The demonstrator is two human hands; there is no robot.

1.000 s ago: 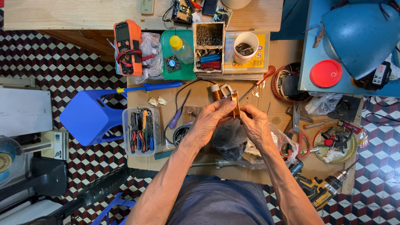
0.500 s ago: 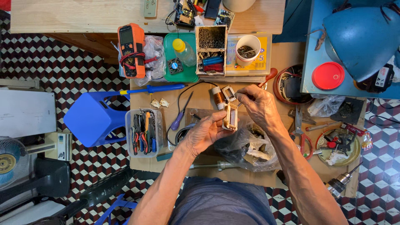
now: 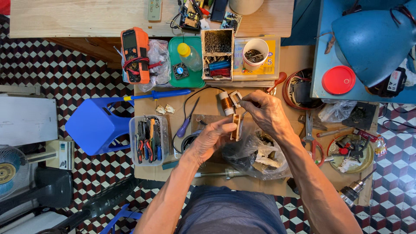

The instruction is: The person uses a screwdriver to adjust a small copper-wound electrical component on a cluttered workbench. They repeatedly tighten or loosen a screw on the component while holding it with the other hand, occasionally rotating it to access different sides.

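Observation:
My left hand (image 3: 211,139) grips a small flat brownish block (image 3: 236,127), held upright over the cardboard-covered work table (image 3: 208,104). My right hand (image 3: 265,112) is closed around a thin metal tool whose tip touches the top of that block. Just beyond the fingers lie a copper wire coil (image 3: 225,103) and a small white plastic frame (image 3: 235,98). A crumpled clear plastic bag (image 3: 255,154) with scraps lies under both hands.
A clear box of pliers (image 3: 148,139), a purple-handled screwdriver (image 3: 187,121), a blue screwdriver (image 3: 158,95), an orange multimeter (image 3: 134,55), a green tray (image 3: 186,61) and a white cup of screws (image 3: 255,52) surround the hands. A blue stool (image 3: 95,125) stands left; a blue lamp (image 3: 372,39) right.
Both hands have moved apart and away from my body, lifting the block. The right hand has shifted right and now touches the block's top with the thin tool.

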